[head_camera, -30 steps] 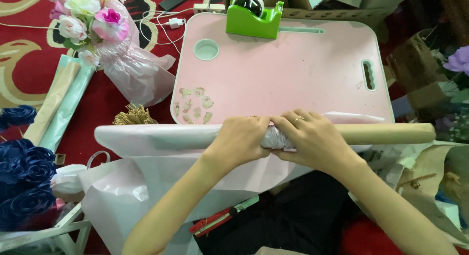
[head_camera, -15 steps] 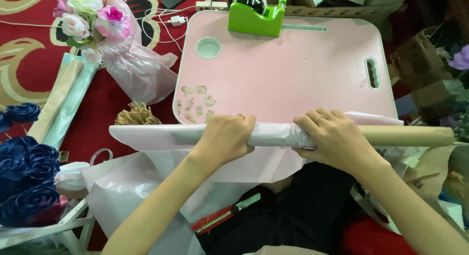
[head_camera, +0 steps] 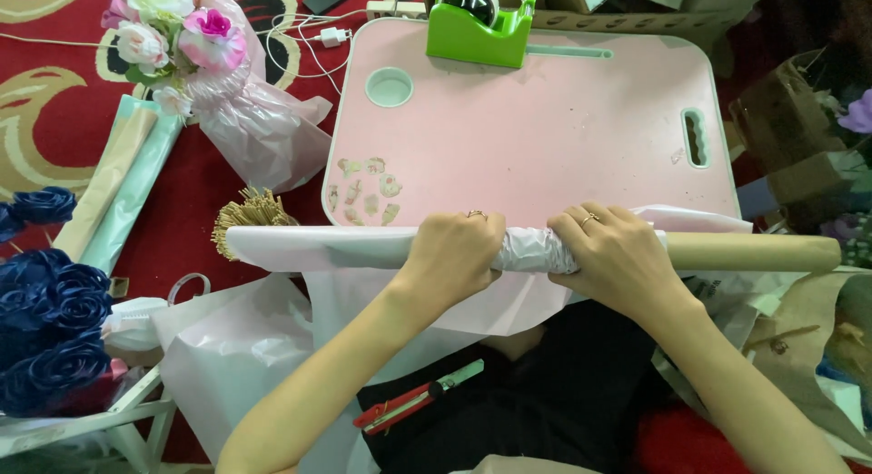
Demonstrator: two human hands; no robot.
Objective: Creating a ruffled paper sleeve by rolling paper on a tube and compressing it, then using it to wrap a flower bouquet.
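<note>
Both hands are closed round a roll of pale pink wrapping paper [head_camera: 381,249] lying across the near edge of the pink worktop [head_camera: 563,129]: left hand [head_camera: 459,251] and right hand [head_camera: 613,256] flank a crumpled stretch [head_camera: 530,251]. The cardboard core [head_camera: 754,252] juts out at 3 o'clock. Risk: a tight grip may crease or tear the thin sheet; the overhanging loose paper [head_camera: 363,301] could unroll toward the red-handled cutter [head_camera: 413,401] at 6 o'clock.

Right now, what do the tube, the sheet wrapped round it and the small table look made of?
Tube: looks like cardboard, matt brown, bare at its right end. Sheet: probably thin pale pink wrapping paper or film, crinkled between the hands. Small table: likely moulded plastic, smooth pink, with a cup recess and handle slot.
</note>
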